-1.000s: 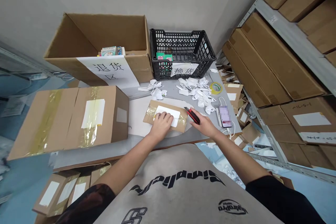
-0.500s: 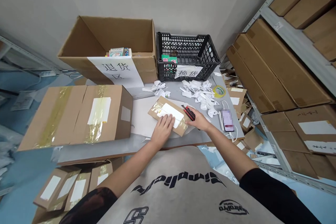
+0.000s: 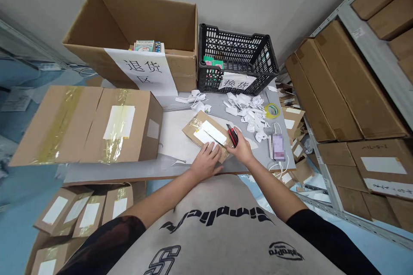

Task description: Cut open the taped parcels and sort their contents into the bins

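A small taped cardboard parcel (image 3: 200,128) with a white label lies on the grey table (image 3: 180,165) in front of me. My left hand (image 3: 206,160) rests flat on the parcel's near end, fingers stretched out. My right hand (image 3: 241,149) is closed round a red and black utility knife (image 3: 232,134), held at the parcel's right edge with the blade over the parcel.
A large sealed carton (image 3: 87,124) sits at left. Behind stand an open carton (image 3: 135,51) with a paper sign and a black crate (image 3: 237,65). Paper scraps (image 3: 247,111), a tape roll (image 3: 272,109) and a phone (image 3: 278,145) lie at right. Shelves of boxes (image 3: 348,90) flank the right.
My right hand has brought the knife from beside the parcel onto its right edge. My left hand has slid toward the parcel's near end. The view has shifted.
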`<state>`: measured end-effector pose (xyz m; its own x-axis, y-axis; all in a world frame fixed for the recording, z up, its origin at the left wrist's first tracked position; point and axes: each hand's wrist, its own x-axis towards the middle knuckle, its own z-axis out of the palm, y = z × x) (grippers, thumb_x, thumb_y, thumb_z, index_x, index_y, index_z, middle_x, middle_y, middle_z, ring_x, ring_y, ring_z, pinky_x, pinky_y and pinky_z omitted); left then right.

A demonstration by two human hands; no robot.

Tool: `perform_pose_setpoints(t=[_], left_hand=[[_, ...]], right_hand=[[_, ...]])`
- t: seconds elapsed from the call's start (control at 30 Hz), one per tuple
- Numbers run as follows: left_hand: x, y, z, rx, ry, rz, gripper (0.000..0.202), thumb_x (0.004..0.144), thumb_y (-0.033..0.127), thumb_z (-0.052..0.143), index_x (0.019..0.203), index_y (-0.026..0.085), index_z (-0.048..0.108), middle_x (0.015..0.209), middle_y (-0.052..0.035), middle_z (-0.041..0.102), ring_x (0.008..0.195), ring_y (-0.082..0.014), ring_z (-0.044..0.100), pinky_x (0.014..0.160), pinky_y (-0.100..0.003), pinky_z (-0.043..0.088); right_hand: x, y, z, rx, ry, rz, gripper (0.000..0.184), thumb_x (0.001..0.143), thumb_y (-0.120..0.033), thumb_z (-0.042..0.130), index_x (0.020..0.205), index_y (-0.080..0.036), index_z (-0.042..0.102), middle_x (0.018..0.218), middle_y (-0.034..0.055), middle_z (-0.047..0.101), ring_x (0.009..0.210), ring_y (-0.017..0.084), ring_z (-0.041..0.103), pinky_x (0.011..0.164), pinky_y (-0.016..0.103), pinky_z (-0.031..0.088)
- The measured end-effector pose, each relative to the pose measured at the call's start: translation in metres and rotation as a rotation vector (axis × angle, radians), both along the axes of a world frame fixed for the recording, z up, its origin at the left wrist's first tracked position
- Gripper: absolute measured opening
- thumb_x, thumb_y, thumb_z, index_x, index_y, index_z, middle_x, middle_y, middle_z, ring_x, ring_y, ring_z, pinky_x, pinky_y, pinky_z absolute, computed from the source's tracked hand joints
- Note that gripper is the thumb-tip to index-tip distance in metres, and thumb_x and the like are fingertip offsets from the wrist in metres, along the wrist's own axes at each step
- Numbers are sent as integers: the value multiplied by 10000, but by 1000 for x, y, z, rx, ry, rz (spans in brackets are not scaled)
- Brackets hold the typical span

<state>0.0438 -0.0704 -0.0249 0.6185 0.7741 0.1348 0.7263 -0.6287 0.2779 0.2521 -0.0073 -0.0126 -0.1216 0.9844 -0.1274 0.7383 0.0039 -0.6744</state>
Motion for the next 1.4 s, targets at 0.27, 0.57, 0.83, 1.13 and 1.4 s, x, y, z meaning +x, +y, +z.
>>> perform_pose_setpoints(t=[0.27, 0.57, 0.83, 1.13, 1.4], left_hand=[[0, 18, 21, -23, -22, -33, 459, 827, 485, 624, 1151, 161, 591, 1211, -165, 577, 1215, -354, 447, 1058, -542, 316], [-6, 34, 20, -12, -50, -43, 733, 794, 567, 643, 1363, 147, 449, 1359, -186, 495, 1298, -354, 402, 1107, -514, 260], [-15, 39, 5, 7, -85, -79, 775, 801, 611, 596, 1412, 159, 444, 1408, -166, 488, 1323, -357, 388, 1114, -519, 257], [-19, 35, 21, 11, -153, 89, 581, 880, 553, 539, 1342, 201, 516, 1270, -117, 588, 1210, -309, 441, 1030, -480, 345], [-28, 15, 1, 68, -265, 184, 192, 903, 255, 485, 818, 188, 644, 894, -79, 621, 1025, -244, 503, 944, -423, 409]], right_hand=[[14, 9, 1, -180, 283, -80, 792, 659, -435, 766, 1371, -214, 497, 1009, 38, 688, 709, 180, 636, 692, 357, 565], [17, -1, 4, -113, 278, -68, 743, 614, -492, 806, 1264, -205, 589, 1050, 41, 701, 895, 226, 656, 839, 378, 540], [11, -6, 7, 10, 98, -11, 800, 600, -476, 817, 1312, -218, 560, 1159, 71, 698, 1035, 265, 652, 951, 422, 487], [-11, -31, 14, -2, 27, -88, 428, 744, -531, 656, 1040, -221, 666, 715, -1, 675, 668, 217, 622, 708, 363, 538], [-27, -58, 20, 49, 22, 42, 532, 754, -501, 676, 1212, -241, 601, 1034, 75, 705, 959, 276, 663, 878, 404, 529]])
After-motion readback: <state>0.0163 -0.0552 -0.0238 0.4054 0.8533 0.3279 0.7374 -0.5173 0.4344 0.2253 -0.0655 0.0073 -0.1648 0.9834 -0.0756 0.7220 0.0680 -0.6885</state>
